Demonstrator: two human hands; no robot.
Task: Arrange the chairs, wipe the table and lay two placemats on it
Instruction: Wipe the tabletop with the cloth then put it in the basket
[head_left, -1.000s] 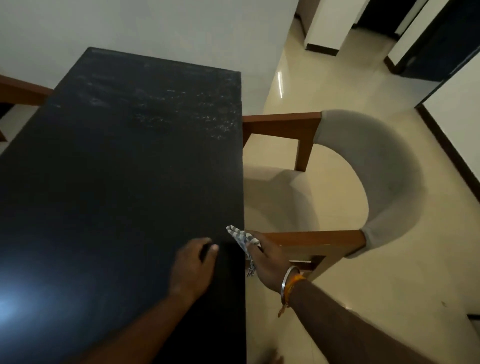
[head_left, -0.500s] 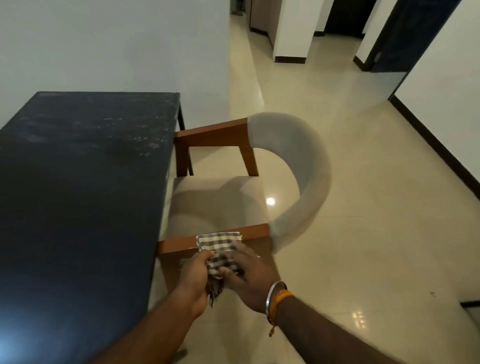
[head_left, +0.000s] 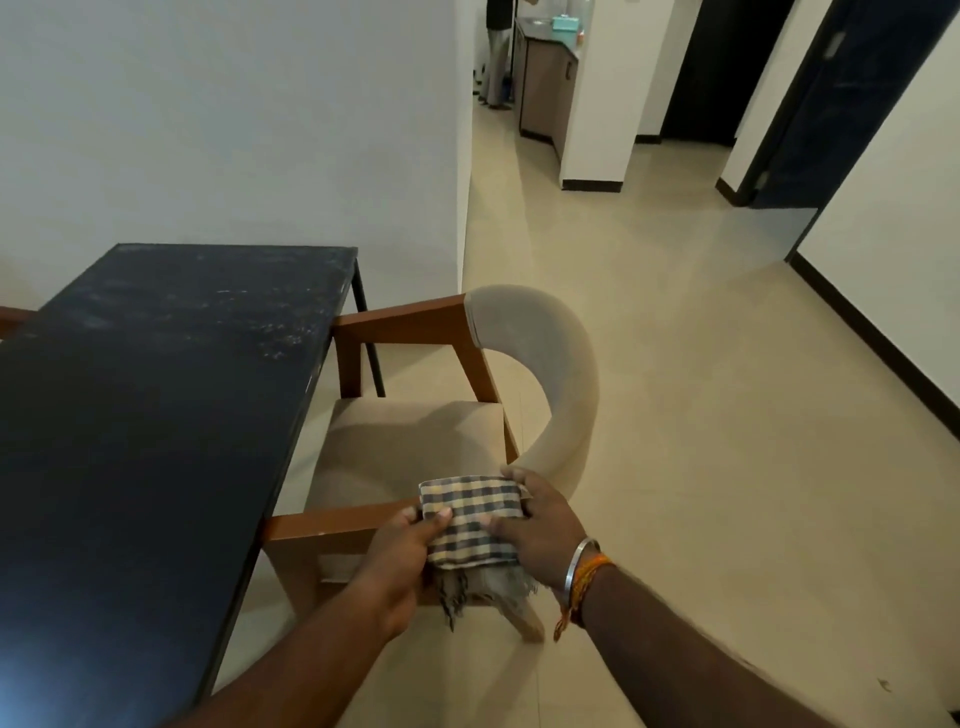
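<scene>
Gripping folded checked cloth (head_left: 470, 519), fringe toward wearer: left hand (head_left: 402, 556), right hand (head_left: 540, 525)

Left hand (head_left: 402, 545), right hand (head_left: 540, 525) both gripping.

The single head view looks forward and down from above and behind the fingers (head_left: 441, 519), near enough that both forearms run out of its lower edge; there is no second view to overlap with. Left of the fingers lies the dark table (head_left: 156, 405); just beyond them the chair (head_left: 415, 441) (its curved back to their right); far past them a corridor (head_left: 597, 234) recedes.
</scene>
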